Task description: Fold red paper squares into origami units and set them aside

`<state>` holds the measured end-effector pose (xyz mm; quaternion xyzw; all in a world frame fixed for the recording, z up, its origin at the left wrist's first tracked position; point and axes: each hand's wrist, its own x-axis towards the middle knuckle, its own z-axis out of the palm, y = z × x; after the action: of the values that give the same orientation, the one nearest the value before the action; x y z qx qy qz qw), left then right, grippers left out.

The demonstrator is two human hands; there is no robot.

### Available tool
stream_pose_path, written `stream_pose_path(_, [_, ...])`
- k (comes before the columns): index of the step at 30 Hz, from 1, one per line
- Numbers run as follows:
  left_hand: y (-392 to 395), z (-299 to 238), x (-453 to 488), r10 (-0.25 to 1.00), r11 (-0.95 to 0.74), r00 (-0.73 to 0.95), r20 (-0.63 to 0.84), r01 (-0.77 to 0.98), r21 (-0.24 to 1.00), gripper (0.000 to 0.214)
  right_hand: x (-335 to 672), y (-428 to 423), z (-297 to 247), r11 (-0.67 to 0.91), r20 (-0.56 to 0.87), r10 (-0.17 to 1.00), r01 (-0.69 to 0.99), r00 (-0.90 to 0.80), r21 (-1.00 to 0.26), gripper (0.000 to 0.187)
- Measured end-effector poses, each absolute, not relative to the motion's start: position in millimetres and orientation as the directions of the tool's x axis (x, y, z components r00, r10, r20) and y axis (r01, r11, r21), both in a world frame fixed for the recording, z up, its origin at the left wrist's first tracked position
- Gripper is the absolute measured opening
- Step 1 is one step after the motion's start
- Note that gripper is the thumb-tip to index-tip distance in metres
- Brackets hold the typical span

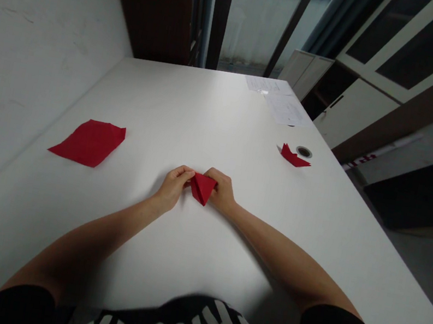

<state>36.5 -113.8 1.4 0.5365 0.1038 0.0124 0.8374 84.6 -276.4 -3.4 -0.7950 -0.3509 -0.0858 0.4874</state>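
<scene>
A small folded red paper piece (202, 188), triangular in outline, sits at the middle of the white table (191, 113). My left hand (173, 185) pinches its left edge with curled fingers. My right hand (222, 189) grips its right side, fingers closed over the top corner. Both hands rest low on the table surface with the paper between them.
A stack of flat red paper sheets (89, 142) lies to the left. A finished folded red paper shape (294, 157) sits at the right beside a round cable hole (304, 152). White papers (280, 103) lie at the far right corner. A wall runs along the left.
</scene>
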Motion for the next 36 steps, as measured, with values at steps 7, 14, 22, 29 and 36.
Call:
stream_pose_path(7, [-101, -1, 45, 0.237, 0.329, 0.957, -0.167, 0.082, 0.941, 0.016, 83, -276, -4, -0.317, 0.371, 0.465, 0.542, 0.804, -0.778, 0.021])
stream_pose_path(14, [-104, 3, 42, 0.09, 0.32, 0.968, -0.235, 0.195, 0.927, 0.017, 83, -278, -7, -0.347, 0.404, 0.486, 0.595, 0.775, -0.725, 0.032])
stream_pose_path(22, [-103, -1, 43, 0.142, 0.406, 0.966, -0.215, 0.142, 0.903, 0.023, 88, -277, -2, -0.353, 0.482, 0.358, 0.593, 0.8, -0.724, 0.022])
stream_pose_path(29, [-89, -9, 55, 0.341, 0.374, 0.931, -0.129, -0.008, 0.927, 0.022, 82, -276, 11, -0.072, 0.523, 0.175, 0.541, 0.834, -0.838, 0.012])
stream_pose_path(36, [-99, -13, 48, 0.24, 0.42, 0.953, -0.187, 0.072, 0.905, 0.025, 85, -272, 21, 0.248, 0.183, 0.457, 0.073, 0.87, -0.966, 0.044])
